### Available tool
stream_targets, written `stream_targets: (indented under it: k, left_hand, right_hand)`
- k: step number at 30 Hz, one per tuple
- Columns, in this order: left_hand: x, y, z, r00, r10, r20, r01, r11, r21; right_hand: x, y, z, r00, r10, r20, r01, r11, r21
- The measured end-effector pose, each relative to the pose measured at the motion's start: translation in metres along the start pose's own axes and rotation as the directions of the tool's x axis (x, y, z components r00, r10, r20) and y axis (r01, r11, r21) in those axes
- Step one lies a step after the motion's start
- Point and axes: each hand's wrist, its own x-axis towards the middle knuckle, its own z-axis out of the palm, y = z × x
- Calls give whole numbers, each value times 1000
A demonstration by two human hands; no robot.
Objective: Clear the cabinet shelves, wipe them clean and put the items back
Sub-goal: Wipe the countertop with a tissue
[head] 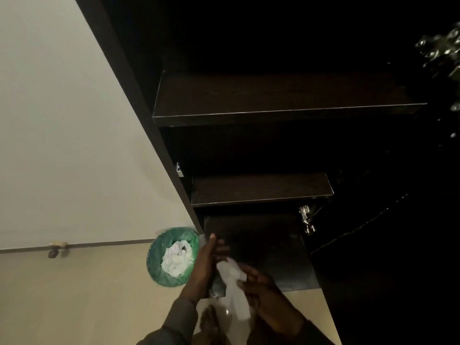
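The dark cabinet (139, 100) stands open below me, and its upper shelf (286, 95) and middle shelf (258, 188) are bare. At the front left corner of the bottom shelf (268, 245), my left hand (205, 265) lies with fingers straight against the shelf's left edge. My right hand (266, 287) grips a crumpled white tissue (234, 282), which hangs down over the shelf's front edge between the two hands. The cabinet's interior is very dark, and anything deeper inside is hidden.
A round bin with a green liner (174, 257), holding white crumpled tissues, stands on the beige floor just left of the cabinet. A door stop (56, 250) sits at the wall base. A metal hinge (306, 220) is on the right. A bare foot (209, 322) shows below.
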Motion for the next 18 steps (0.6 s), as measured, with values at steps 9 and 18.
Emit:
stream_targets:
  k: [9,18]
  left_hand:
    - [-34,36,20,958,-91,271,53,988,146]
    - [-46,51,24,986,119,120,-131,986,102]
  right_hand:
    - [-16,-83,2,967,-127,-222,141,989,50]
    - [-32,-122,-1,915,-350,-201,313,930,-195]
